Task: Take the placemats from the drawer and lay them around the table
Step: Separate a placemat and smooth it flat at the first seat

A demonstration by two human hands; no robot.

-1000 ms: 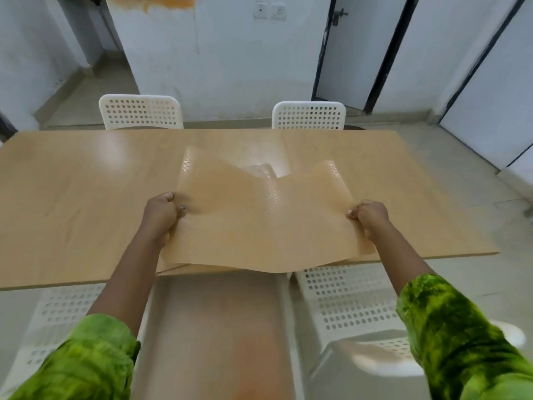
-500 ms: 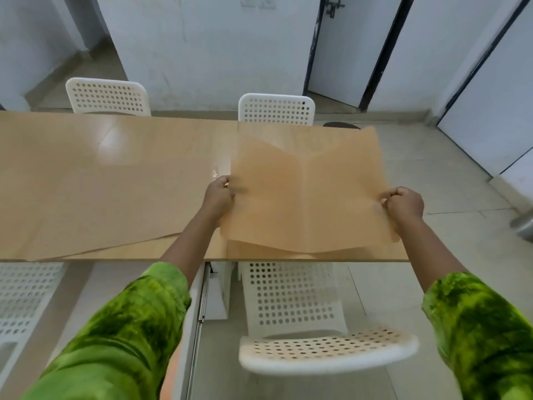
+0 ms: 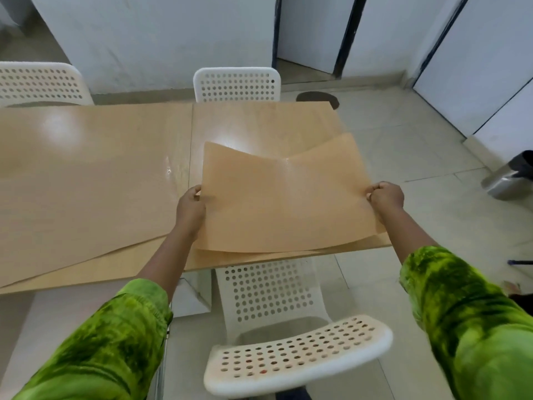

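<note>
— Holding anything?
— Yes: the left hand (image 3: 190, 204) and right hand (image 3: 385, 196) each pinch a side edge of a tan placemat (image 3: 284, 202), which sags along its middle above the right end of the wooden table (image 3: 95, 168).
— Any others?
— Another placemat (image 3: 72, 223) lies flat on the left, skewed. A white chair (image 3: 288, 350) stands below.

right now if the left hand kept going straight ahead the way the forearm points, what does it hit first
Probably nothing soon. The left hand, gripping the placemat by its left edge, points across the bare table. The first thing in that line looks like the white chair at the far side, though depth is unclear.
</note>
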